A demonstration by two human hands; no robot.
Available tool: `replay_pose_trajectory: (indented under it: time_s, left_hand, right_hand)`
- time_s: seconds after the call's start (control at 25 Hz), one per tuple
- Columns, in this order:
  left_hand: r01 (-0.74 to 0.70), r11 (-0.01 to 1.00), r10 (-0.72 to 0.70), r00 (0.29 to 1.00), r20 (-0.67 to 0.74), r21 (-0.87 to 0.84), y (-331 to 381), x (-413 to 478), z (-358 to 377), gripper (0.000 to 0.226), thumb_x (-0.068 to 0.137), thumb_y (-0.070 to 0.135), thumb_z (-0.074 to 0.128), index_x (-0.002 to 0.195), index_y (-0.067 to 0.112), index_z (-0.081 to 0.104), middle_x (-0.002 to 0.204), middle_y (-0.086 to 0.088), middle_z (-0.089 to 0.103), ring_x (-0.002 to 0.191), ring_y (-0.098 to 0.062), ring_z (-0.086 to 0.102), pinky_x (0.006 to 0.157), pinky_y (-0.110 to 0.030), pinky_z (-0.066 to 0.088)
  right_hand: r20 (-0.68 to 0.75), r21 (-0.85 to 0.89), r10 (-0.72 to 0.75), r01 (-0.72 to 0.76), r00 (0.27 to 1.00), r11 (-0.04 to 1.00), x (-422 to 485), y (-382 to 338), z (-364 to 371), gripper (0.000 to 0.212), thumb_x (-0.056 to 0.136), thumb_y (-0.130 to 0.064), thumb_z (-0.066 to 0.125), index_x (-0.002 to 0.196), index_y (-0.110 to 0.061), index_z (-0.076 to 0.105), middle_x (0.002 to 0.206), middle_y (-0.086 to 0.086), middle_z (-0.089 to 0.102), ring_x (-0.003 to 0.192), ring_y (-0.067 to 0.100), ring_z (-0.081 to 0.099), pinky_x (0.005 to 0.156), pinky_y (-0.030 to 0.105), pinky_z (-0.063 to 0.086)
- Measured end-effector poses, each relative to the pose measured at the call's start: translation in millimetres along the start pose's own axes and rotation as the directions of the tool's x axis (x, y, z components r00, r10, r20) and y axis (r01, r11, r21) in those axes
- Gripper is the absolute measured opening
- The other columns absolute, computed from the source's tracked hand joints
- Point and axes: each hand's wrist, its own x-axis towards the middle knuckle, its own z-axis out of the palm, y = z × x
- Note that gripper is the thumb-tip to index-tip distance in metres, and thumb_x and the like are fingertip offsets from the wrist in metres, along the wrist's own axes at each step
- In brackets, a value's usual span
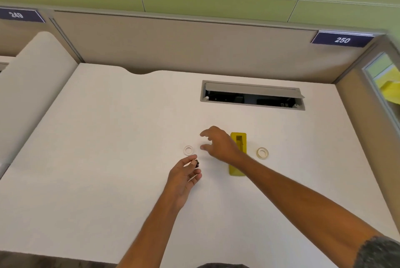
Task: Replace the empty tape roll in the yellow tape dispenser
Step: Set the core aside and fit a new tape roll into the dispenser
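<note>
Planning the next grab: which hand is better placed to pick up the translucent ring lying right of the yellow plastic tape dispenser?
Right, probably. The right hand is open and empty, and that translucent ring lies on its side of the yellow dispenser. The left hand is pinching a small dark piece.

Bright, even overhead light; faint soft shadows under arms; wide-angle bending at edges; slight overall softness.

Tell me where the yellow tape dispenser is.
Head view: the yellow tape dispenser lies on the desk right of centre, partly under the right hand, a tape ring just to its right.
</note>
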Motion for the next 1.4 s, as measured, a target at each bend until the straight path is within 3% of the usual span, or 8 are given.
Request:
replay_pose_trajectory:
  time_s: [0.2, 0.4, 0.64, 0.84, 1.0, 1.12, 1.4]
  left_hand:
    - [0.005, 1.0, -0.002, 0.995, 0.104, -0.026, -11, -3, 34, 0.025, 0.097, 0.003, 0.074, 0.122, -0.001, 0.076, 0.101, -0.013, 0.076, 0.086, -0.024, 0.076, 0.08, -0.033, 0.066]
    - [0.011, 1.0, -0.008, 0.989, 0.146, -0.014, -22, -8, 62, 0.026, 0.095, 0.002, 0.076, 0.121, -0.005, 0.076, 0.103, -0.016, 0.079, 0.089, -0.027, 0.079, 0.08, -0.036, 0.067]
    - [0.025, 0.999, -0.02, 0.985, 0.172, -0.029, -29, -16, 81, 0.025, 0.095, 0.001, 0.075, 0.12, -0.005, 0.076, 0.104, -0.018, 0.08, 0.092, -0.031, 0.08, 0.084, -0.038, 0.068]
    - [0.004, 1.0, -0.005, 0.986, 0.165, 0.01, -32, -19, 83, 0.025, 0.095, 0.001, 0.075, 0.12, 0.003, 0.078, 0.109, -0.018, 0.08, 0.092, -0.029, 0.081, 0.081, -0.035, 0.068]
    - [0.004, 1.0, -0.004, 0.99, 0.144, 0.0, -32, -20, 81, 0.022, 0.095, 0.0, 0.075, 0.117, 0.002, 0.08, 0.111, -0.02, 0.081, 0.095, -0.031, 0.081, 0.08, -0.036, 0.068]
    - [0.002, 1.0, -0.001, 0.99, 0.144, -0.005, -33, -21, 79, 0.021, 0.095, 0.0, 0.075, 0.116, 0.002, 0.081, 0.114, -0.021, 0.08, 0.098, -0.034, 0.081, 0.081, -0.037, 0.068]
    - [-0.021, 0.998, 0.012, 0.99, 0.137, 0.066, -32, -19, 77, 0.019, 0.096, 0.005, 0.076, 0.113, 0.009, 0.083, 0.117, -0.02, 0.08, 0.097, -0.031, 0.08, 0.084, -0.036, 0.067]
  right_hand:
    - [-0.183, 0.134, 0.092, -0.068, 0.979, 0.989, -27, 38, -47, 0.033, 0.096, -0.031, 0.078, 0.128, -0.024, 0.074, 0.125, -0.006, 0.068, 0.103, 0.01, 0.066, 0.092, 0.032, 0.056]
    - [-0.339, 0.194, 0.209, -0.149, 0.917, 0.97, -62, 85, -82, 0.023, 0.099, -0.024, 0.075, 0.121, -0.02, 0.076, 0.12, -0.003, 0.073, 0.099, 0.013, 0.068, 0.093, 0.036, 0.06]
    - [-0.233, 0.089, 0.327, -0.315, 0.916, 0.945, -95, 124, -85, 0.038, 0.1, -0.025, 0.074, 0.136, -0.016, 0.069, 0.135, 0.005, 0.066, 0.117, 0.024, 0.067, 0.102, 0.041, 0.055]
    - [-0.085, -0.049, 0.357, -0.362, 0.93, 0.931, -102, 132, -72, 0.061, 0.099, -0.032, 0.075, 0.154, -0.019, 0.052, 0.153, 0.006, 0.052, 0.141, 0.027, 0.05, 0.113, 0.043, 0.047]
    - [-0.066, -0.223, 0.35, -0.356, 0.934, 0.907, -98, 130, -64, 0.057, 0.102, -0.035, 0.07, 0.154, -0.021, 0.05, 0.15, 0.006, 0.052, 0.141, 0.027, 0.047, 0.106, 0.044, 0.053]
    - [-0.074, -0.298, 0.326, -0.333, 0.942, 0.895, -97, 129, -61, 0.045, 0.106, -0.027, 0.063, 0.15, -0.022, 0.055, 0.145, 0.007, 0.055, 0.136, 0.026, 0.05, 0.1, 0.043, 0.056]
    - [-0.171, 0.045, 0.312, -0.309, 0.935, 0.95, -102, 130, -65, 0.041, 0.1, -0.022, 0.072, 0.141, -0.015, 0.066, 0.137, 0.011, 0.063, 0.128, 0.029, 0.06, 0.107, 0.041, 0.05]
